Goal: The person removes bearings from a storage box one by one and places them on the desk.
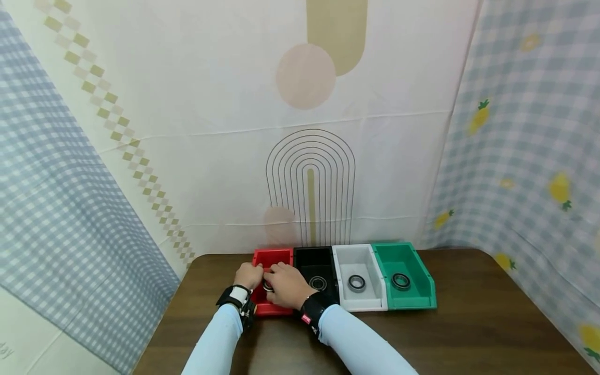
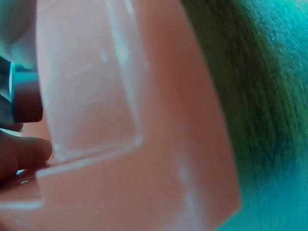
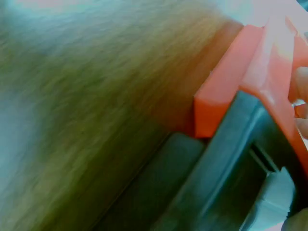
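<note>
In the head view, my left hand (image 1: 249, 276) is at the left wall of the red bin (image 1: 272, 310), its fingers curled over the rim. My right hand (image 1: 288, 286) reaches into that bin from the right, thumb and fingers around a metal ring bearing (image 1: 267, 286). The left wrist view shows the bearing's dark edge (image 2: 27, 96) behind the bin wall, between fingertips (image 2: 24, 149) below and a blurred finger above. I cannot tell whether the left fingers also hold it. Fingers (image 3: 301, 84) inside the red bin appear at the right wrist view's edge.
Right of the red bin stand a black bin (image 1: 309, 256), a white bin (image 1: 360, 254) and a green bin (image 1: 392, 252), side by side. Each holds one ring bearing. The brown wooden table (image 1: 469, 312) meets a hanging cloth (image 1: 225, 182) at the back.
</note>
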### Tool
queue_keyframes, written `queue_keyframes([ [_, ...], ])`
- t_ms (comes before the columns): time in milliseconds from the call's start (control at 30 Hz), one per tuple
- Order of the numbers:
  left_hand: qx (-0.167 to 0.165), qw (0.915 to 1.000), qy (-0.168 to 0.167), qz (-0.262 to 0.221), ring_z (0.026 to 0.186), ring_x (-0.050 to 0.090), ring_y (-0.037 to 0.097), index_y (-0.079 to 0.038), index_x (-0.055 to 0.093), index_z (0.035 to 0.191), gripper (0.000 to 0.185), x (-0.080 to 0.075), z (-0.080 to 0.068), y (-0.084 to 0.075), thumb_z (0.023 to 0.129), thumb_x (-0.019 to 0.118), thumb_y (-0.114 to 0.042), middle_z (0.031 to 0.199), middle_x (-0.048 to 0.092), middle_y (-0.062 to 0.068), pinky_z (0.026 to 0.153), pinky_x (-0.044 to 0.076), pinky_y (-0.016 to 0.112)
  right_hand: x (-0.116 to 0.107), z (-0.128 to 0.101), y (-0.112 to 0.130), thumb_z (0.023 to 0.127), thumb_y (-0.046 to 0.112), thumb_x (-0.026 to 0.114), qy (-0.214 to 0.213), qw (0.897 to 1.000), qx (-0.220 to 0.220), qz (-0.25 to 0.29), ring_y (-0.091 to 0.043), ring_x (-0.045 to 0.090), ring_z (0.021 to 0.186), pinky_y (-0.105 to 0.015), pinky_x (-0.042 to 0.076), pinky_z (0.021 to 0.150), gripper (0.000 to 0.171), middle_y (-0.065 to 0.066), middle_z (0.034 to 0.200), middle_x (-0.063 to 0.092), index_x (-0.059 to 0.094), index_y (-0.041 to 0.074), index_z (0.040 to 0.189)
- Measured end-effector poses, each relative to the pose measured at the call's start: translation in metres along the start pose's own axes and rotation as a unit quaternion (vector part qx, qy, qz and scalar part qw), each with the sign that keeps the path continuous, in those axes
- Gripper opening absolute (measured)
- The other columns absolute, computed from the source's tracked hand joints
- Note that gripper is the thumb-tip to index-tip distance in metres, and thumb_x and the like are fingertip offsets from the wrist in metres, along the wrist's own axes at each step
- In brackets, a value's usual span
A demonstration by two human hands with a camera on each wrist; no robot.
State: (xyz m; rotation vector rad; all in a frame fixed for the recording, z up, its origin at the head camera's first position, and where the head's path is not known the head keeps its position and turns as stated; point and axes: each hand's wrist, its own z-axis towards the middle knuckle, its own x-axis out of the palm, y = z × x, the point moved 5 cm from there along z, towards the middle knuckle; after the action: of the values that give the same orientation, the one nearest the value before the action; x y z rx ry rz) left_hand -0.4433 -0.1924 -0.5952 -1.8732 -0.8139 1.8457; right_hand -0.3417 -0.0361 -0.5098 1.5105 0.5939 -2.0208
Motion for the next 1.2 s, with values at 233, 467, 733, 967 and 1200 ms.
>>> queue_keyframes([
  [233,0.004,1.0000,0.005,-0.008,0.090,0.071,0.036,-0.004,0.076,0.083,0.047,-0.003,-0.003,-0.003,0.104,0.052,-0.038,0.102,0.077,0.022,0.075,0.056,0.043,-0.011,-0.013,0.009,0.091,0.034,0.074,0.001,1.000,-0.031,0.005,-0.015,0.063,0.105,-0.029,0.056,0.097,0.042,0.001,0.115,0.071,0.075,0.017,0.130],
  [467,0.002,0.9997,0.003,-0.023,0.081,0.068,0.031,-0.005,0.073,0.077,0.048,-0.003,-0.005,-0.002,0.105,0.052,-0.037,0.090,0.075,0.019,0.068,0.052,0.038,-0.018,-0.024,0.026,0.096,0.038,0.073,0.007,0.997,-0.078,0.006,-0.012,0.061,0.105,-0.024,0.054,0.094,0.044,0.003,0.114,0.070,0.073,0.018,0.134],
  [733,-0.003,0.9985,0.010,-0.053,0.075,0.063,0.032,-0.004,0.068,0.075,0.048,-0.019,-0.029,-0.020,0.108,0.048,-0.033,0.079,0.070,0.017,0.067,0.051,0.041,-0.024,-0.041,0.047,0.096,0.038,0.073,-0.020,0.990,-0.137,-0.002,-0.008,0.059,0.099,-0.019,0.052,0.085,0.039,0.005,0.111,0.070,0.075,0.019,0.129],
  [967,0.010,0.9984,0.013,-0.055,0.071,0.061,0.029,-0.009,0.060,0.068,0.046,-0.032,-0.046,-0.034,0.107,0.049,-0.031,0.071,0.062,0.013,0.064,0.048,0.035,-0.023,-0.055,0.051,0.095,0.039,0.074,0.009,0.988,-0.153,0.007,-0.004,0.058,0.096,-0.015,0.048,0.079,0.035,0.009,0.107,0.068,0.073,0.023,0.127],
  [1200,-0.009,0.9978,0.020,-0.063,0.073,0.061,0.026,-0.009,0.057,0.071,0.044,-0.037,-0.059,-0.045,0.108,0.048,-0.030,0.071,0.058,0.009,0.065,0.047,0.032,-0.016,-0.065,0.051,0.095,0.039,0.075,0.030,0.987,-0.154,0.015,-0.003,0.055,0.095,-0.012,0.045,0.076,0.036,0.010,0.108,0.067,0.072,0.024,0.127],
])
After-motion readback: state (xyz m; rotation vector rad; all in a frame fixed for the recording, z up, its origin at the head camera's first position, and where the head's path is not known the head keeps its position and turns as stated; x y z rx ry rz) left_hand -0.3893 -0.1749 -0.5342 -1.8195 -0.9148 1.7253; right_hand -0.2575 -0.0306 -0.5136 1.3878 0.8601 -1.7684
